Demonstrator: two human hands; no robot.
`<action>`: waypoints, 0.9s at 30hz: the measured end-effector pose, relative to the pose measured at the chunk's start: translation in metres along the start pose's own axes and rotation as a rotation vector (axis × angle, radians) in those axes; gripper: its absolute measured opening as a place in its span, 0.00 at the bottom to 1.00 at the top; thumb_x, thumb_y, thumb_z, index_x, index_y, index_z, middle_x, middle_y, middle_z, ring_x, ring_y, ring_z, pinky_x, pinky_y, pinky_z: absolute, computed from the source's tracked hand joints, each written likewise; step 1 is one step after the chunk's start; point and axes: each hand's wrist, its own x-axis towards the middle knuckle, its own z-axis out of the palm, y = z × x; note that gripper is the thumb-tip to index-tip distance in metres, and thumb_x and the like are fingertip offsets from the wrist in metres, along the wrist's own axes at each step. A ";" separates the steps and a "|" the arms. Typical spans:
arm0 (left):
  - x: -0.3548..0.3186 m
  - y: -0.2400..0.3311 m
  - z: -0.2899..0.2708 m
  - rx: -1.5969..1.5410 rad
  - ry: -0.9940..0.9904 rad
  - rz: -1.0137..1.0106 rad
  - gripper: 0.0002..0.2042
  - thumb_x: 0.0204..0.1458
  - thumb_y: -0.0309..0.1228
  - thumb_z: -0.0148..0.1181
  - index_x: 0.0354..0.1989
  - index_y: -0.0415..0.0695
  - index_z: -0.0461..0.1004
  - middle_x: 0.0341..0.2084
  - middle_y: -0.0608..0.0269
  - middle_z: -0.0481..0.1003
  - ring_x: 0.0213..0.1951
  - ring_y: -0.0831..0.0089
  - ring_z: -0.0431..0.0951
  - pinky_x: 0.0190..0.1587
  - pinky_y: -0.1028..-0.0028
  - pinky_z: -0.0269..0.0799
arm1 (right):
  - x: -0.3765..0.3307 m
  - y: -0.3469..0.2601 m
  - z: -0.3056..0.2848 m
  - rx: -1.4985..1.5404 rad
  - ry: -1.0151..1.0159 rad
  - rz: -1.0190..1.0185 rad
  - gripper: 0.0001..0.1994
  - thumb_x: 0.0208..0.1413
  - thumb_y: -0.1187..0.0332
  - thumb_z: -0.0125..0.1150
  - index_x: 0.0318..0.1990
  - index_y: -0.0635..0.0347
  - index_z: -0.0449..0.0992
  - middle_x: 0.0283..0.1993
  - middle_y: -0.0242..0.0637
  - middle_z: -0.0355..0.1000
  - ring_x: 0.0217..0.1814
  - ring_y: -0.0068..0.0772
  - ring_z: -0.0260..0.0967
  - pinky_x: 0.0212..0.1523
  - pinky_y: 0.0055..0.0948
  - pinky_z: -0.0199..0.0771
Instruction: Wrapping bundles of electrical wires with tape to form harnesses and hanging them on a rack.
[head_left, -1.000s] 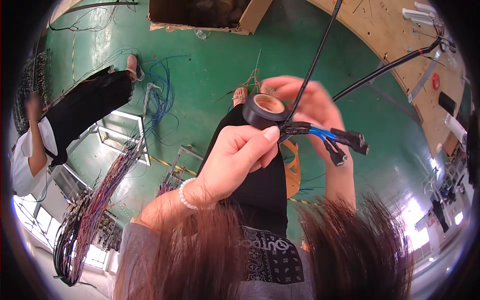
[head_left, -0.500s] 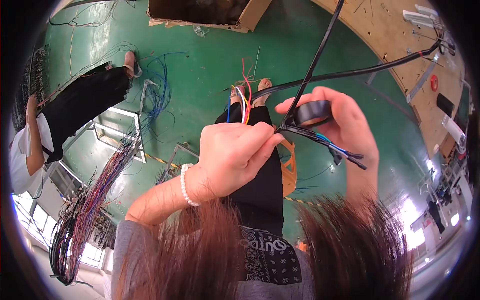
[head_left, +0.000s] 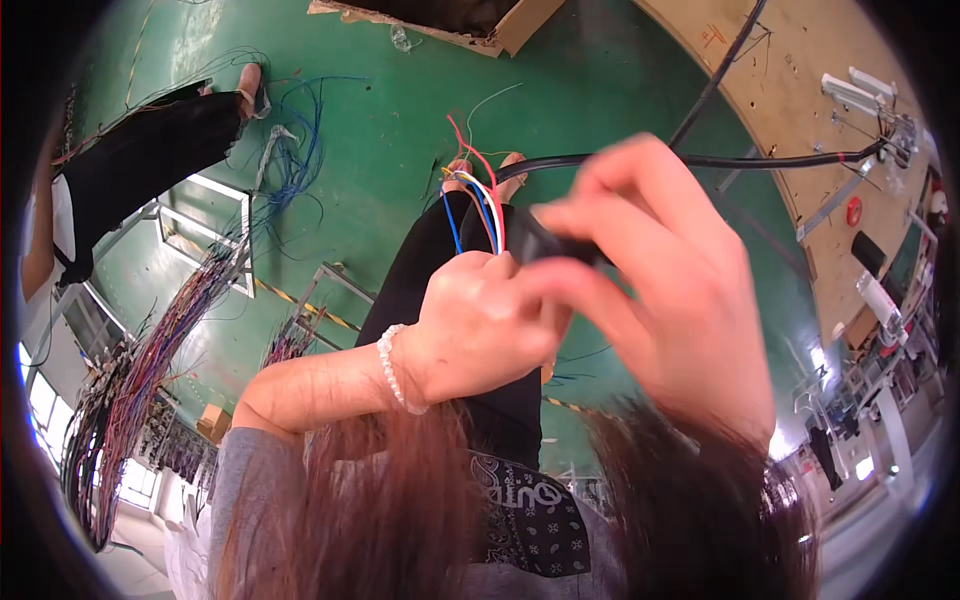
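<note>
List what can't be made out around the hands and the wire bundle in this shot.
- Head view: the black object at the wire bundle is motion-blurred and half covered by right hand fingers.
- Left hand grip: hidden by its own knuckles.
- Black cable: far end too small.

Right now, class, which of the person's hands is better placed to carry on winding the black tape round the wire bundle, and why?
Probably the right hand: its fingers close on the dark tape roll at the wire bundle. The left hand is clenched around the bundle, holding it.
</note>
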 end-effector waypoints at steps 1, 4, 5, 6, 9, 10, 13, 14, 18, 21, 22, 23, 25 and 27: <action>0.003 0.001 0.002 -0.007 0.032 -0.008 0.10 0.31 0.30 0.62 0.24 0.43 0.71 0.15 0.69 0.67 0.19 0.74 0.71 0.15 0.75 0.62 | 0.008 0.008 0.012 -0.033 0.056 -0.046 0.15 0.40 0.76 0.68 0.38 0.67 0.75 0.38 0.40 0.68 0.38 0.32 0.69 0.35 0.26 0.71; 0.004 0.001 0.002 -0.108 0.078 -0.058 0.08 0.42 0.29 0.63 0.28 0.42 0.70 0.12 0.70 0.64 0.16 0.74 0.71 0.14 0.72 0.61 | 0.010 0.010 -0.009 0.193 0.108 0.002 0.12 0.46 0.76 0.63 0.40 0.68 0.75 0.42 0.42 0.72 0.43 0.33 0.71 0.43 0.30 0.72; 0.004 -0.001 0.000 -0.160 0.091 -0.094 0.07 0.47 0.29 0.63 0.29 0.42 0.69 0.11 0.70 0.63 0.15 0.74 0.70 0.14 0.71 0.60 | 0.004 0.017 -0.021 0.167 0.225 -0.099 0.10 0.51 0.75 0.60 0.41 0.68 0.74 0.43 0.42 0.72 0.44 0.34 0.71 0.46 0.31 0.72; 0.005 -0.002 -0.005 -0.146 0.103 -0.134 0.09 0.53 0.30 0.61 0.26 0.43 0.67 0.11 0.69 0.64 0.14 0.71 0.69 0.14 0.70 0.60 | -0.010 0.013 -0.020 0.281 0.577 0.129 0.08 0.61 0.71 0.50 0.40 0.69 0.72 0.40 0.43 0.73 0.45 0.35 0.71 0.50 0.33 0.71; 0.007 -0.004 -0.013 -0.338 -0.017 -0.209 0.06 0.48 0.23 0.64 0.30 0.40 0.71 0.13 0.62 0.67 0.15 0.63 0.70 0.17 0.68 0.61 | -0.051 0.081 -0.029 0.793 0.493 0.205 0.13 0.66 0.65 0.47 0.42 0.69 0.70 0.39 0.45 0.73 0.42 0.35 0.73 0.45 0.32 0.75; 0.009 -0.003 -0.018 -0.396 -0.033 -0.216 0.06 0.49 0.23 0.63 0.30 0.41 0.71 0.13 0.59 0.67 0.15 0.60 0.69 0.17 0.68 0.61 | -0.053 0.094 -0.010 0.943 0.373 0.288 0.13 0.65 0.65 0.48 0.44 0.69 0.70 0.41 0.46 0.73 0.44 0.37 0.74 0.47 0.34 0.76; 0.013 0.001 -0.012 -0.522 -0.070 -0.271 0.10 0.54 0.31 0.59 0.24 0.46 0.65 0.10 0.64 0.65 0.14 0.62 0.70 0.15 0.66 0.60 | -0.047 0.108 0.055 1.249 0.085 0.084 0.21 0.54 0.69 0.63 0.54 0.63 0.66 0.64 0.60 0.59 0.63 0.53 0.64 0.59 0.46 0.70; 0.011 -0.001 -0.014 -0.504 -0.072 -0.280 0.10 0.54 0.31 0.59 0.24 0.46 0.65 0.10 0.64 0.65 0.14 0.62 0.70 0.15 0.66 0.60 | -0.036 0.099 0.069 1.385 0.044 0.015 0.23 0.50 0.69 0.67 0.52 0.63 0.66 0.66 0.62 0.54 0.65 0.56 0.61 0.62 0.48 0.67; 0.011 -0.001 -0.019 -0.418 -0.102 -0.257 0.09 0.54 0.30 0.58 0.27 0.45 0.65 0.11 0.64 0.67 0.15 0.62 0.71 0.16 0.64 0.63 | -0.028 0.087 0.087 1.333 0.142 -0.115 0.23 0.48 0.61 0.71 0.46 0.62 0.69 0.66 0.62 0.54 0.63 0.53 0.63 0.60 0.46 0.69; 0.014 0.003 -0.018 -0.357 -0.106 -0.199 0.05 0.52 0.26 0.59 0.32 0.41 0.68 0.13 0.61 0.67 0.16 0.60 0.72 0.18 0.65 0.64 | -0.040 0.088 0.100 1.267 0.280 -0.066 0.20 0.48 0.58 0.71 0.41 0.61 0.70 0.65 0.60 0.57 0.61 0.47 0.66 0.56 0.41 0.70; 0.011 0.001 -0.017 -0.329 -0.106 -0.203 0.06 0.51 0.22 0.60 0.35 0.38 0.71 0.14 0.57 0.68 0.17 0.58 0.72 0.19 0.66 0.64 | -0.043 0.081 0.112 1.205 0.420 -0.023 0.19 0.50 0.58 0.70 0.39 0.61 0.70 0.64 0.58 0.58 0.58 0.43 0.67 0.55 0.39 0.69; 0.010 0.001 -0.016 -0.331 -0.109 -0.198 0.06 0.51 0.22 0.60 0.35 0.38 0.71 0.14 0.57 0.68 0.17 0.58 0.72 0.19 0.66 0.64 | -0.050 0.071 0.118 1.123 0.573 0.030 0.17 0.51 0.58 0.68 0.38 0.60 0.70 0.63 0.56 0.59 0.55 0.40 0.68 0.54 0.37 0.68; 0.011 0.001 -0.013 -0.266 -0.065 -0.128 0.08 0.48 0.21 0.60 0.37 0.37 0.71 0.16 0.59 0.69 0.19 0.61 0.73 0.20 0.66 0.65 | -0.064 0.051 0.120 1.146 0.614 0.102 0.16 0.51 0.60 0.68 0.36 0.60 0.70 0.60 0.51 0.62 0.54 0.35 0.65 0.56 0.36 0.64; 0.007 -0.008 -0.002 -0.138 -0.059 -0.039 0.10 0.46 0.24 0.59 0.38 0.37 0.71 0.17 0.63 0.68 0.20 0.66 0.72 0.20 0.70 0.65 | -0.080 0.033 0.122 0.852 0.667 0.308 0.15 0.52 0.62 0.68 0.36 0.61 0.69 0.56 0.47 0.63 0.55 0.34 0.63 0.59 0.37 0.60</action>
